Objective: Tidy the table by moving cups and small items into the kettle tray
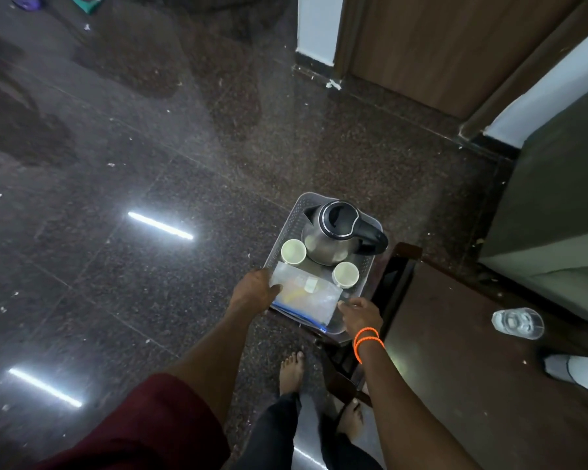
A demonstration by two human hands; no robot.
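Note:
A grey perforated tray (pixel 367 266) is held out over the dark floor, left of the table. In it stand a steel kettle (pixel 333 235) with a black lid and handle, a white cup (pixel 293 251) at its left and a second white cup (pixel 345 274) at its right. A clear zip bag (pixel 306 295) of small items lies along the tray's near side. My left hand (pixel 257 290) grips the tray's near left edge, thumb on the bag. My right hand (pixel 360 313), orange bands at the wrist, grips the near right corner.
A dark wooden table (pixel 472 368) is at the right, with an upside-down clear glass (pixel 518 323) and a white object (pixel 571 371) at its right edge. A dark chair frame (pixel 392 283) stands between tray and table. My bare feet (pixel 292 371) are on the littered floor. A wooden door (pixel 438 45) lies beyond.

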